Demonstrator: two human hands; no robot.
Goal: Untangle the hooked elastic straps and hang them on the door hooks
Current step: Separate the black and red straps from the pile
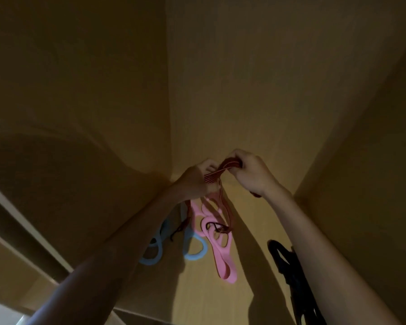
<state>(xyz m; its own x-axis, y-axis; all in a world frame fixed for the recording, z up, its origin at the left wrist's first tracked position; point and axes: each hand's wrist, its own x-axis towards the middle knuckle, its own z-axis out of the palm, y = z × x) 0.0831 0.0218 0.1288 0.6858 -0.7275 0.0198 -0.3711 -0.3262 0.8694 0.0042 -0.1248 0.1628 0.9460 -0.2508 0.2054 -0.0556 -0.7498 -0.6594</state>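
Both my hands are raised against a tan door [244,90]. My left hand [195,181] and my right hand [251,174] each grip a dark red striped elastic strap [223,168] stretched between them. Its loose ends hang down over a pink looped strap [217,240] that dangles on the door below my hands. A light blue looped strap [192,247] hangs to the left of the pink one, partly behind my left forearm. A black strap [284,259] hangs lower right, half hidden by my right forearm. The door hooks are hidden behind my hands.
A side wall [373,160] meets the door at a corner on the right. At the lower left runs a pale door frame edge [21,214]. The light is dim, with my arms' shadows on the door.
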